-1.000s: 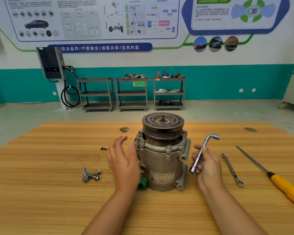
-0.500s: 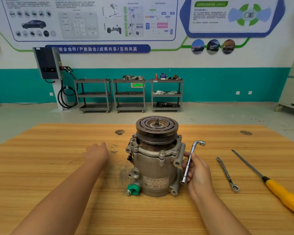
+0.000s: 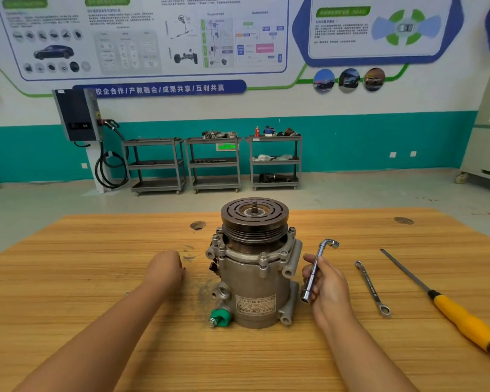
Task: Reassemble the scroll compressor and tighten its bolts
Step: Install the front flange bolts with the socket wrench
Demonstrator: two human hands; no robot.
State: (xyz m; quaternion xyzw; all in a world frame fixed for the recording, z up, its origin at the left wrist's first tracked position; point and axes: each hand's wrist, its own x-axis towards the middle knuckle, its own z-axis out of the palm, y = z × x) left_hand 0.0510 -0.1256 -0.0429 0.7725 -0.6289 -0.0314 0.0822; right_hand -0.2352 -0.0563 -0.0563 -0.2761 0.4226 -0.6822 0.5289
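Observation:
The grey scroll compressor stands upright in the middle of the wooden table, pulley face up, with bolts seated around its flange. My right hand is just right of it and grips an L-shaped socket wrench, socket end pointing down. My left hand is down on the table left of the compressor, back toward me. Its fingertips curl downward out of sight, so whatever is under them is hidden. A speck of metal shows beside my left forearm.
A slim combination wrench lies right of my right hand. Further right lies a long tool with a yellow handle. A green cap sticks out at the compressor's lower left. Tool carts stand on the floor beyond the table.
My left hand left the compressor's side and reached out left onto the table, where a small bolt lay; my forearm now covers the loose bolts. My right hand kept the socket wrench.

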